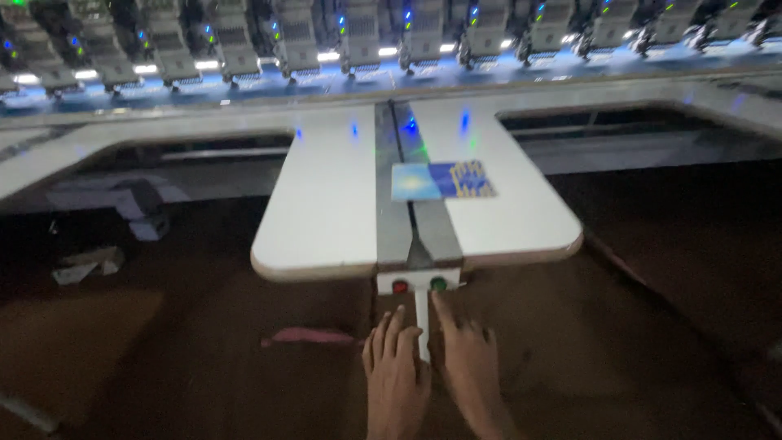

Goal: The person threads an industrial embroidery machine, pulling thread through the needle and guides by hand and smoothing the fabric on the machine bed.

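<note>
Dim workshop, white table (326,195): my left hand (397,367) and right hand (468,363), fingers loosely spread and empty, flank the lever (422,326) below red button (399,286) and green button (438,283); a stray fingertip could press the wrong one.

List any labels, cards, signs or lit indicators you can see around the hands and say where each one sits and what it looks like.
Blue card: flat on the white table, across the grey centre strip; rectangular, pale blue left half, darker blue right half with yellow marks.
Red button and green button: round, side by side on the small white box at the table's front edge, above the left hand and right hand.
Indicator lights: small blue and green dots on the machine heads behind.
</note>
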